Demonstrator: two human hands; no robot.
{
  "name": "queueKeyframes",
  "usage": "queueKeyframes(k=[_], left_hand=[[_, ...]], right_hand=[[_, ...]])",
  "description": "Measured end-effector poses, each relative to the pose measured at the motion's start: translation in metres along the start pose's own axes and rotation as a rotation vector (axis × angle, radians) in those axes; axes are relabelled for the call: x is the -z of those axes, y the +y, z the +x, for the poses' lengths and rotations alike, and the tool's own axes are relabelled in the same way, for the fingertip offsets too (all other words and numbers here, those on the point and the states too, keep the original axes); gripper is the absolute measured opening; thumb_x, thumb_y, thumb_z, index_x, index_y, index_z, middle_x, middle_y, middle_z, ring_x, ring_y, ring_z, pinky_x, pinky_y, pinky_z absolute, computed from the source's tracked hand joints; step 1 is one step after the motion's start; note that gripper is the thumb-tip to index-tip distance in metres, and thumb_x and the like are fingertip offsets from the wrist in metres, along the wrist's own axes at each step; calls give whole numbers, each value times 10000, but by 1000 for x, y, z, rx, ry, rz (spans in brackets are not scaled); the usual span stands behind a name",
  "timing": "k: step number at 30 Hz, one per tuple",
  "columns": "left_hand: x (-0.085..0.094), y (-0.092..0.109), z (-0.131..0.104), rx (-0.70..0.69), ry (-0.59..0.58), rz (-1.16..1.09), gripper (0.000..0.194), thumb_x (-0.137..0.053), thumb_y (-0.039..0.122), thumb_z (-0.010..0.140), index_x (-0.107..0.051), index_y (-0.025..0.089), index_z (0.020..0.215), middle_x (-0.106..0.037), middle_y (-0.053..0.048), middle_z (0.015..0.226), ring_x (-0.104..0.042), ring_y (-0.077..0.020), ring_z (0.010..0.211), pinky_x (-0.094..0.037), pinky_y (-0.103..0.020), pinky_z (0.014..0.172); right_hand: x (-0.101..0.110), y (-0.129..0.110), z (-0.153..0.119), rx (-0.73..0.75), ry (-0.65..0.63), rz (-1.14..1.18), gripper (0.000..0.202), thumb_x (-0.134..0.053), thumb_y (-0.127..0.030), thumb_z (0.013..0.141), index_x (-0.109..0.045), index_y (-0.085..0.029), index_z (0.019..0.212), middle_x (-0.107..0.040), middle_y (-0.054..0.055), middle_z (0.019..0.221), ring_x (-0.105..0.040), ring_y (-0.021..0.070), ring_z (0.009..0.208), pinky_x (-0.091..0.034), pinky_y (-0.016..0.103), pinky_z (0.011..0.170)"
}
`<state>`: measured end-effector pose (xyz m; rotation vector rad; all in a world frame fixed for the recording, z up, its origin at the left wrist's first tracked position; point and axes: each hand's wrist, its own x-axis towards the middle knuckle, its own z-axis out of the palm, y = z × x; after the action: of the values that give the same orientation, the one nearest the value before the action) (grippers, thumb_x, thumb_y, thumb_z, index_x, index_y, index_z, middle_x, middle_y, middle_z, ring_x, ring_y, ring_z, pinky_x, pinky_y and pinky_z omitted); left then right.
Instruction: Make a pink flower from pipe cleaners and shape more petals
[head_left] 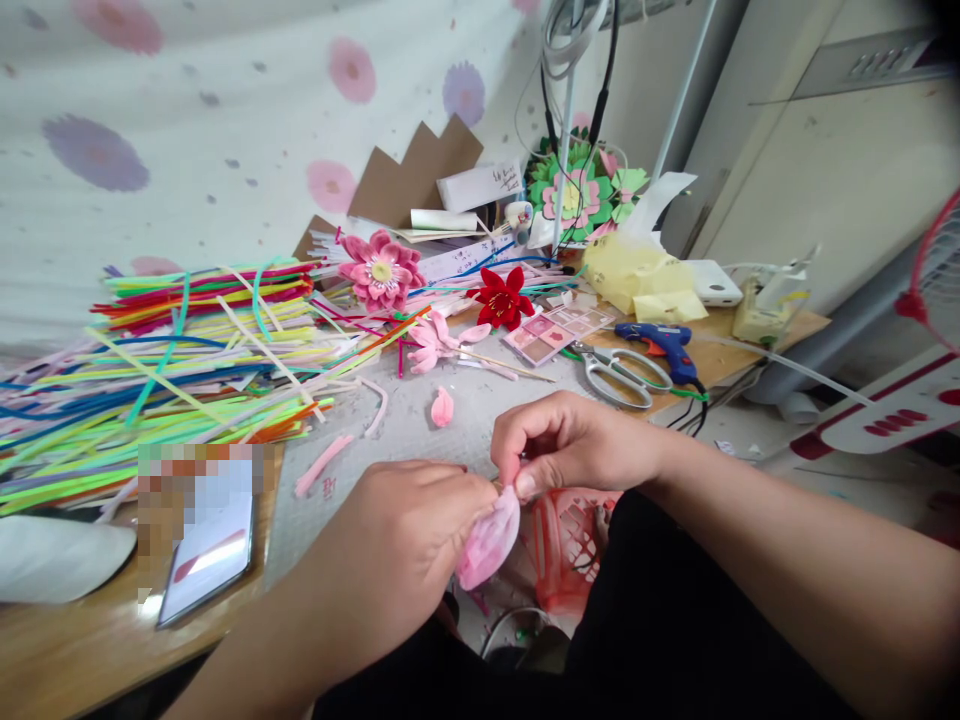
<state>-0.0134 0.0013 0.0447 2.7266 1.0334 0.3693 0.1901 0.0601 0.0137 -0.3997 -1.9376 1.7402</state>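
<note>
A pink, petal-shaped fuzzy piece [490, 543] hangs between my hands, just off the front edge of the table. My left hand [405, 530] is closed around its near side, the fingertips partly hidden behind the knuckles. With thumb and forefinger, my right hand [559, 450] pinches its narrow tip. A small pink petal [442, 407] lies on the grey mat [397, 420] beyond my hands. Farther back rests a pink pipe-cleaner flower [435, 343] on a stem. A pink pipe-cleaner strip [324, 465] lies to the left.
Bundled colourful pipe cleaners [172, 350] cover the left side, near a phone [214, 545]. Scissors [619, 375], a blue glue gun [667, 345] and a makeup palette [540, 338] lie at the right. Red and pink flowers [504, 298] stand behind. A red basket [555, 560] is below the table edge.
</note>
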Motion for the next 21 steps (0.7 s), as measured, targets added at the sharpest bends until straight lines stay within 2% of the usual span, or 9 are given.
queueKeyframes(k=[7, 16, 21], left_hand=[[0, 6, 2, 94, 10, -16, 293, -400, 148, 847, -490, 172, 569, -481, 51, 516, -439, -66, 492, -283, -219, 517], [-4, 9, 4, 140, 27, -66, 298, -401, 132, 822, -478, 168, 536, -476, 47, 503, -441, -65, 500, -281, -222, 518], [-4, 11, 5, 164, 25, -100, 312, -399, 129, 819, -498, 174, 527, -501, 46, 505, -456, -67, 501, -298, -215, 522]], right_hand=[[-2, -3, -1, 3, 21, -123, 88, -637, -171, 758, -599, -97, 785, -575, 11, 737, -528, 85, 681, -446, 218, 633], [-4, -4, -1, 4, 40, -144, 83, -636, -163, 755, -595, -93, 775, -562, 6, 725, -518, 82, 661, -444, 219, 624], [-5, -9, -1, -5, 50, -229, 92, -643, -180, 753, -598, -100, 765, -563, 5, 726, -521, 86, 671, -444, 212, 622]])
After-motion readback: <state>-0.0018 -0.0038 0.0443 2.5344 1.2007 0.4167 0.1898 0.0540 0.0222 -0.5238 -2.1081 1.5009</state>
